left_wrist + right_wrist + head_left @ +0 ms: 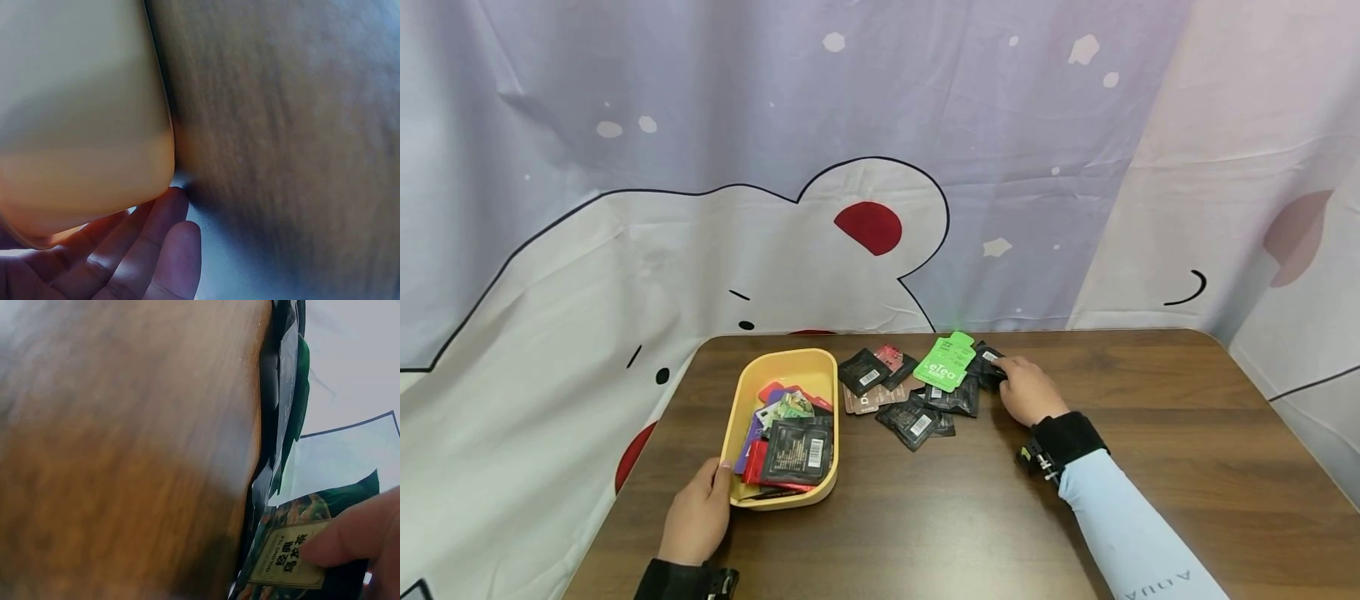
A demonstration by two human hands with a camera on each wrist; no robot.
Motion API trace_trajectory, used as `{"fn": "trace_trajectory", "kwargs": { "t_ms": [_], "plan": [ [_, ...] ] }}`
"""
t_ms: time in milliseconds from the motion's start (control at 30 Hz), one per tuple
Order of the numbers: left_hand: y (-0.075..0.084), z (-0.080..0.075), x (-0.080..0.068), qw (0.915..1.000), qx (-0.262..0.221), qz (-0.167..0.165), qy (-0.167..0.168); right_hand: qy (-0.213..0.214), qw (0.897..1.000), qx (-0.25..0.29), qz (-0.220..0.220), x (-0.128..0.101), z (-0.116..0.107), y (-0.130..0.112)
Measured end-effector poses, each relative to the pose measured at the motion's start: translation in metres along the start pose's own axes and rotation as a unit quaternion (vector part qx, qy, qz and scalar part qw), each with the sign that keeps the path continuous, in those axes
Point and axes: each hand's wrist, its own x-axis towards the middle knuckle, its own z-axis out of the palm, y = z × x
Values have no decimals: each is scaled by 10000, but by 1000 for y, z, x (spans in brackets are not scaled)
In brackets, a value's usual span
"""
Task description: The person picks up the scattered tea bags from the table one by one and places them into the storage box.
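My left hand (696,512) grips the near-left side of a yellow plastic bin (790,364), thumb at the rim. In the left wrist view its fingers (125,262) lie against the bin's outer wall. Inside the bin are a black packet (797,450), a red packet (754,463) and other colourful ones. My right hand (1032,393) pinches a dark tea sachet (989,367) at the right end of a pile. The right wrist view shows its yellow oolong tea label (290,553) under a fingertip.
The pile right of the bin holds several black sachets (913,425), a bright green LeTea packet (945,363), a brown packet (872,398) and a red-patterned one (889,357). All lie on a brown wooden table (1120,375). A printed curtain (1030,167) hangs behind its far edge.
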Motion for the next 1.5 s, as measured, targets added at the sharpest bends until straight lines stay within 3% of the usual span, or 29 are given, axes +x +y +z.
{"fn": "trace_trajectory", "kwargs": {
  "t_ms": [367,667,833,1233,1500],
  "plan": [
    [0,0,1,10000,-8,32,-40,463,9989,79,-72,-2,-2,-2],
    [-2,0,1,10000,-32,-19,-42,455,9988,174,-86,-2,-6,-23],
    [-2,0,0,10000,-49,-40,-32,508,9980,238,-305,-2,-5,-38],
    [-1,0,0,10000,-50,-23,27,681,9900,535,-1111,1,11,-102],
    [0,1,0,10000,-65,-15,48,458,9847,638,-1554,-2,22,-156]
  ]
}}
